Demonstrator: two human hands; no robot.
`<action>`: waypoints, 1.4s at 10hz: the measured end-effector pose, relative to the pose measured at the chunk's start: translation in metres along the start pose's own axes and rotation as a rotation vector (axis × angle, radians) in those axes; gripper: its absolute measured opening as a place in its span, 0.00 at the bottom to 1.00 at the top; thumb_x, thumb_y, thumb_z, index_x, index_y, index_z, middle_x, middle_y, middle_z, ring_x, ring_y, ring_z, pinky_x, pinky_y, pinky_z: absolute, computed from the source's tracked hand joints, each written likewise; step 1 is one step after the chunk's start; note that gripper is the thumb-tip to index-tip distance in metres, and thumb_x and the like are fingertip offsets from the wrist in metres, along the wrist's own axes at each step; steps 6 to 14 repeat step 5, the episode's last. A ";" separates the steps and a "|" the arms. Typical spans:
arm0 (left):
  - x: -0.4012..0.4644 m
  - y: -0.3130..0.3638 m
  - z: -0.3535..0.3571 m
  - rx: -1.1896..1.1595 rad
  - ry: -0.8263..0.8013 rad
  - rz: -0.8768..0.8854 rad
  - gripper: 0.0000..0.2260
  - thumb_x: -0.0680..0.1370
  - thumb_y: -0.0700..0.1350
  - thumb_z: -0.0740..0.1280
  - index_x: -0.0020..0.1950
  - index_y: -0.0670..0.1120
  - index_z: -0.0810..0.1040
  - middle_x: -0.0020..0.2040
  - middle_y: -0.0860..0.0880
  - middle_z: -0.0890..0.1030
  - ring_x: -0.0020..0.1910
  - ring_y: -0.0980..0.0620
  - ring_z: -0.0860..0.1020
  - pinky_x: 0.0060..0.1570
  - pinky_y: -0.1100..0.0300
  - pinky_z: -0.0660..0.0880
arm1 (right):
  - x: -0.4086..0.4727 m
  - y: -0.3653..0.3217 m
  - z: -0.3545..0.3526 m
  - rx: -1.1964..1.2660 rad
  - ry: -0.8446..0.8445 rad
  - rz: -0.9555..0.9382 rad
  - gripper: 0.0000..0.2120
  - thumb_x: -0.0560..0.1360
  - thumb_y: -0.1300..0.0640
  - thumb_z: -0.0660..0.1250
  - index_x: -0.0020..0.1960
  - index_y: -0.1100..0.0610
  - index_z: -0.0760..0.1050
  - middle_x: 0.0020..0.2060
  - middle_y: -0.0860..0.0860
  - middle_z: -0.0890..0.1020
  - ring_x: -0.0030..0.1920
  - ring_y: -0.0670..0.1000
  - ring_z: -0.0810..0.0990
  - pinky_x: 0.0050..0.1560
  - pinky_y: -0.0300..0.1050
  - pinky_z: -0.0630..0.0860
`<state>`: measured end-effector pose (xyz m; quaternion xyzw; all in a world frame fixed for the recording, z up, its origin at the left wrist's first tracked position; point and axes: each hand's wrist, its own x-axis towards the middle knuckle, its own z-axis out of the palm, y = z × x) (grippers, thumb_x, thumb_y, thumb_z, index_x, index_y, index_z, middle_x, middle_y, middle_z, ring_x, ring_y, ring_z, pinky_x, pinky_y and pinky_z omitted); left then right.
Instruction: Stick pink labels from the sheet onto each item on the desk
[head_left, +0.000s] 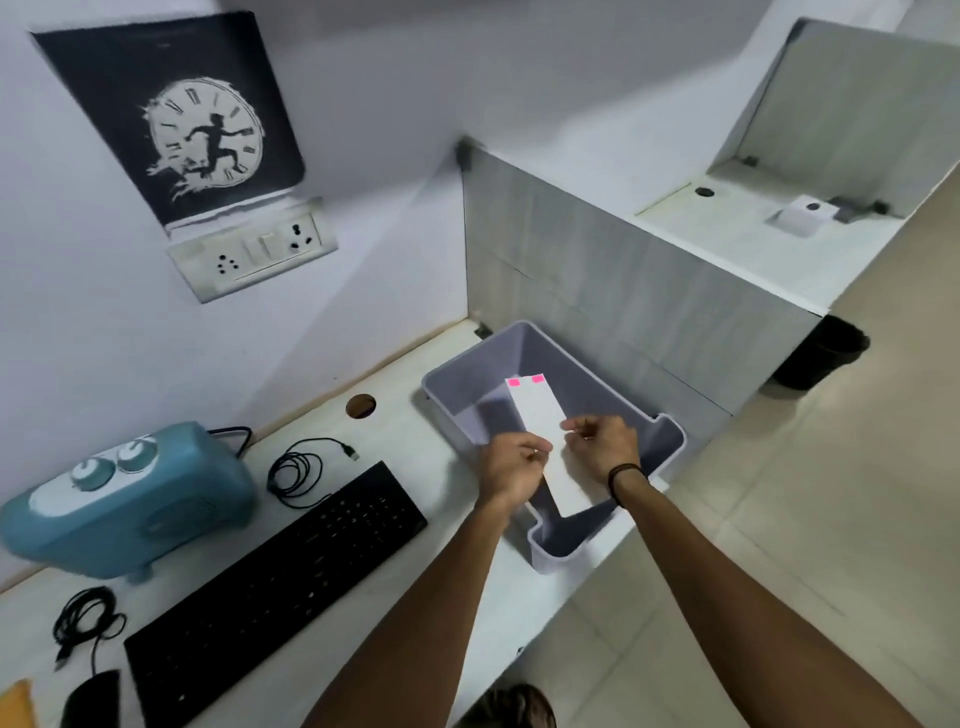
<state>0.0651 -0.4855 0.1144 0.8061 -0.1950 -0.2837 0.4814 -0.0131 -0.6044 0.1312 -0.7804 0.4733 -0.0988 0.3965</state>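
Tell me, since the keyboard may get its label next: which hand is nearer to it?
Left. The left hand holds the label sheet just right of the keyboard; the right hand pinches the sheet's far edge, further off.

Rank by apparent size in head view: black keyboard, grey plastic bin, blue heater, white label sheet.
1. black keyboard
2. grey plastic bin and blue heater look alike; bin partly hidden
3. white label sheet

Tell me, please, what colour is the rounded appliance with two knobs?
The rounded plastic appliance is teal blue, clearest in the head view.
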 end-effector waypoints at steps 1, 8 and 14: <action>0.015 -0.002 0.011 0.302 -0.092 0.038 0.09 0.77 0.46 0.71 0.56 0.49 0.86 0.54 0.51 0.87 0.55 0.52 0.83 0.63 0.57 0.76 | 0.017 0.009 -0.001 -0.063 -0.052 0.003 0.09 0.76 0.64 0.68 0.54 0.58 0.84 0.53 0.54 0.86 0.54 0.52 0.83 0.65 0.38 0.69; 0.040 -0.009 0.020 0.962 -0.311 0.098 0.20 0.79 0.61 0.64 0.69 0.57 0.76 0.67 0.51 0.80 0.65 0.45 0.76 0.64 0.51 0.66 | 0.045 0.030 0.017 -0.331 -0.281 -0.070 0.14 0.77 0.62 0.67 0.63 0.57 0.79 0.59 0.56 0.82 0.59 0.58 0.80 0.63 0.46 0.74; 0.040 -0.009 0.020 0.962 -0.311 0.098 0.20 0.79 0.61 0.64 0.69 0.57 0.76 0.67 0.51 0.80 0.65 0.45 0.76 0.64 0.51 0.66 | 0.045 0.030 0.017 -0.331 -0.281 -0.070 0.14 0.77 0.62 0.67 0.63 0.57 0.79 0.59 0.56 0.82 0.59 0.58 0.80 0.63 0.46 0.74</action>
